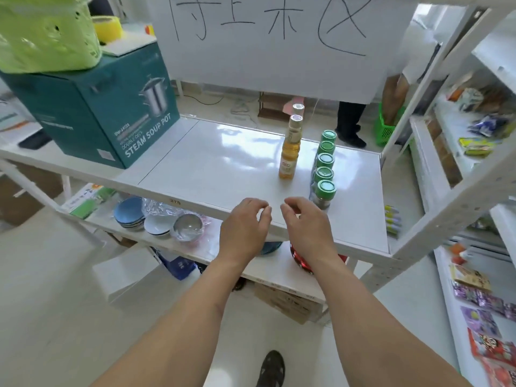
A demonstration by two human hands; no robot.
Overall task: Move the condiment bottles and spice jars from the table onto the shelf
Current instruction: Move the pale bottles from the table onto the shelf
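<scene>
Two amber condiment bottles point(289, 152) with pale caps stand one behind the other on the white shelf board point(223, 163). To their right, several green-lidded spice jars point(324, 174) form a row running front to back. My left hand point(243, 230) and my right hand point(307, 227) hover side by side over the shelf's front edge, fingers loosely curled, holding nothing. The right hand is just left of the nearest spice jar point(324, 194) without touching it.
A teal steam soup pot box point(111, 107) with a green basket point(47, 34) on top fills the shelf's left end. Bowls point(156, 222) and a red jar point(301, 261) sit on the shelf below. Another rack point(460, 135) with packaged goods stands at right. A person stands behind.
</scene>
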